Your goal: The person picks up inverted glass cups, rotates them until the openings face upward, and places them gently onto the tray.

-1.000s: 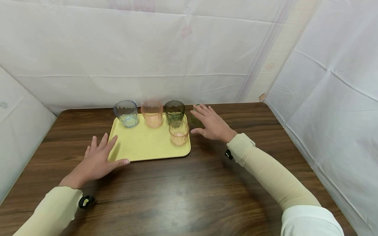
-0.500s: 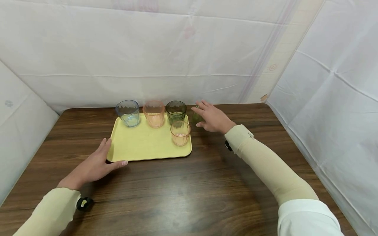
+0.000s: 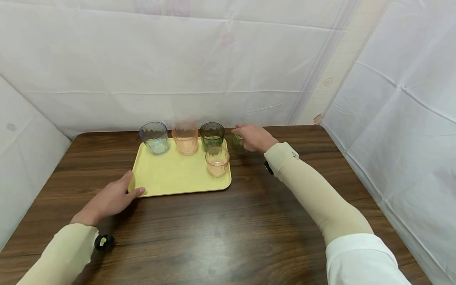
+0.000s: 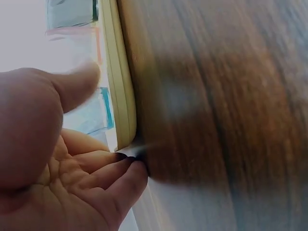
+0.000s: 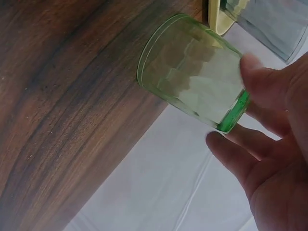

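Head view: right fingers around green cup, left fingers pinching tray.

- Both arms wear long, close-fitting sleeves of pale cream-beige cloth, reaching to the wrists.
- The left sleeve ends in a slightly wavy cuff edge just behind the left hand.
- The right sleeve is smooth and snug, with a folded cuff behind the right hand.
- A white garment covers the right upper arm, over the beige sleeve.
- A small black device with a pale yellowish spot hangs under the left wrist.
- A similar small black piece sits under the right cuff.
- Both hands are bare, with no rings or gloves showing.
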